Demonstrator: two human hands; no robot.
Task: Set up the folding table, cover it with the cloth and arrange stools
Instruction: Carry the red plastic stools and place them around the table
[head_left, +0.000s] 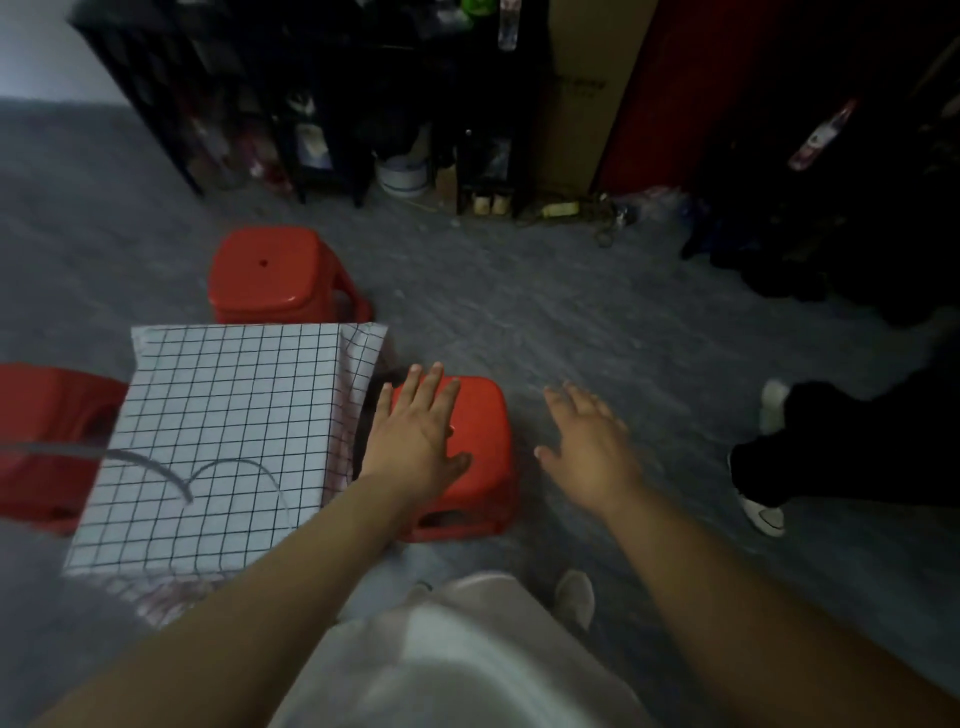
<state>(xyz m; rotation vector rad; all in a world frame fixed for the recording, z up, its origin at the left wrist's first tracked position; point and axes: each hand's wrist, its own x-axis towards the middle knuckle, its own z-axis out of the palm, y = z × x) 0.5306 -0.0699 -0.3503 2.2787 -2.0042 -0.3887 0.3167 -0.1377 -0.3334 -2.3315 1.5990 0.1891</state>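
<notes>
The desk (208, 441), left of centre, already wears its checked cloth (228, 415), so arranging stools is in hand. The left hand (415, 436) lies flat, fingers spread, on the red stool (483, 447) at centre; the right hand (587, 447) hovers open, holding nothing. Next, probably, nudge this stool snug against the desk.

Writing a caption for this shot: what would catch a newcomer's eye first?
Bright red stools ring a small table draped in a white grid-checked cloth: one behind it, one at its left, one at its right. The left hand hovers open over the right stool, the right hand over bare grey floor.
</notes>
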